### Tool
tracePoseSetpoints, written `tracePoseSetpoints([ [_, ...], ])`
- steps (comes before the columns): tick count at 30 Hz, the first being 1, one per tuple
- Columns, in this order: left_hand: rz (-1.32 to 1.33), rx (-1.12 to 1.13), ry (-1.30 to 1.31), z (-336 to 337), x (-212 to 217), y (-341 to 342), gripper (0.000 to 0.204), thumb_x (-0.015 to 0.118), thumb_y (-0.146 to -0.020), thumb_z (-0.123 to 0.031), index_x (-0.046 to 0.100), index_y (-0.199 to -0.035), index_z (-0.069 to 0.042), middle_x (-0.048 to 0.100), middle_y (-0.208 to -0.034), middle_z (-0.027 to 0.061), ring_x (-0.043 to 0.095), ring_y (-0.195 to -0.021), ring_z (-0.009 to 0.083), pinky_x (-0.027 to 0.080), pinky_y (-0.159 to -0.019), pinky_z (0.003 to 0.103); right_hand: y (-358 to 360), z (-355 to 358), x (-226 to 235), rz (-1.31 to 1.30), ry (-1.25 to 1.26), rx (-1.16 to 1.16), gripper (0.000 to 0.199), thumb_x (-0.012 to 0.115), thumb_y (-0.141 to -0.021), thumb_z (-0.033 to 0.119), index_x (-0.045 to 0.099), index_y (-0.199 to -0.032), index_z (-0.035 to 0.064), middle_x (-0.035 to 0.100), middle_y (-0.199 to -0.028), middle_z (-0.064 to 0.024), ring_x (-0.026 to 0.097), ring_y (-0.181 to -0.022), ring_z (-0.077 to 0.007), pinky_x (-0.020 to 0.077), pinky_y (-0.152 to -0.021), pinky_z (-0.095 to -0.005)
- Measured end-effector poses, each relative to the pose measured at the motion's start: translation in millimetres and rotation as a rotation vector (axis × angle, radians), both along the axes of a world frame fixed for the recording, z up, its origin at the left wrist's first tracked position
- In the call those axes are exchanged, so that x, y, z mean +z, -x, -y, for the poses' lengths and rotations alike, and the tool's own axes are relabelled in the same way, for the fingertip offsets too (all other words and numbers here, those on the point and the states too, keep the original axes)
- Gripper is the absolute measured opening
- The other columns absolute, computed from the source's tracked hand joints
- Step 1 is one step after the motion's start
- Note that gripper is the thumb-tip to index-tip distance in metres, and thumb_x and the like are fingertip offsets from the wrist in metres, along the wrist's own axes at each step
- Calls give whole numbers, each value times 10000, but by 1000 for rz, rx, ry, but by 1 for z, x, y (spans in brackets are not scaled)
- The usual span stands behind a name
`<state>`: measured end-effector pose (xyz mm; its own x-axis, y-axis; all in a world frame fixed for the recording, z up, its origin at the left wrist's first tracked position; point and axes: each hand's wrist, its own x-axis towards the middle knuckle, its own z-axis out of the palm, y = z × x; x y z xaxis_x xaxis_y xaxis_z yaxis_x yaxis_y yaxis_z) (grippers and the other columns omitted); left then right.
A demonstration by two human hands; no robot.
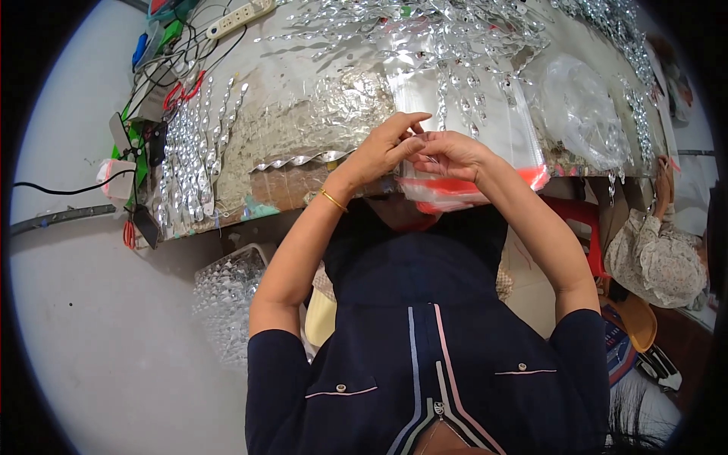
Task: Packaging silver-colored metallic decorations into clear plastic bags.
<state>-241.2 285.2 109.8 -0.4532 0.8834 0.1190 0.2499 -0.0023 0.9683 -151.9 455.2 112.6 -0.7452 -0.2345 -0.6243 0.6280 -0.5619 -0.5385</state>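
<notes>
Left hand (383,148) and right hand (447,155) fingers are pinched closed together on a clear bag (455,114) above the surface (303,98) edge; loosened grip would likely drop it among twisted silver pieces (189,152).

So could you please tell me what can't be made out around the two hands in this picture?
- Head view: whatever the left hand and right hand pinch is hidden by the fingers.
- The bag stack is partly covered by the hands.
- The seated person is cut off by the right rim.
</notes>
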Motion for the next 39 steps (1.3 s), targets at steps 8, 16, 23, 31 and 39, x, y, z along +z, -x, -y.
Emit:
tracePoseSetpoints([
  [8, -14, -285, 158, 9, 15, 26, 336, 621, -864, -98, 600, -1197, -55, 570, -1049, 81, 554, -980, 169, 451, -849, 301, -5, -9, 3, -9, 12, 99, 236, 579, -901, 51, 519, -1121, -10, 663, -926, -98, 672, -793, -124, 580, -688, -225],
  [16, -32, -179, 179, 8, 21, 19, 214, 673, -807, -67, 641, -1015, -28, 654, -834, 52, 598, -765, 142, 476, -703, 290, -3, -14, 1, -56, -36, 125, 237, 602, -889, 71, 525, -1099, -9, 666, -940, -114, 663, -777, -131, 566, -664, -225],
  [23, -306, -82, 163, 3, 19, 16, 118, 649, -799, -58, 634, -905, -6, 631, -785, 113, 613, -720, 201, 475, -654, 306, -2, -15, -3, -94, 26, 132, 257, 604, -889, 81, 508, -1112, -3, 661, -942, -124, 660, -803, -135, 566, -702, -244],
  [31, -379, -55, 118, 5, 27, 11, 70, 602, -795, -52, 623, -843, -6, 618, -788, 146, 616, -751, 307, 485, -675, 371, -14, -26, 34, -194, -440, 200, 326, 564, -934, 219, 574, -1163, -13, 664, -1010, -141, 655, -898, -194, 527, -796, -299],
  [39, -429, -40, 111, 3, 41, 8, 68, 584, -806, -54, 614, -839, -3, 620, -799, 150, 615, -772, 318, 484, -696, 382, -38, -4, 69, -672, -1209, -175, 244, 547, -940, 135, 642, -1114, -6, 634, -1049, -55, 537, -709, -78, 440, -619, -211],
])
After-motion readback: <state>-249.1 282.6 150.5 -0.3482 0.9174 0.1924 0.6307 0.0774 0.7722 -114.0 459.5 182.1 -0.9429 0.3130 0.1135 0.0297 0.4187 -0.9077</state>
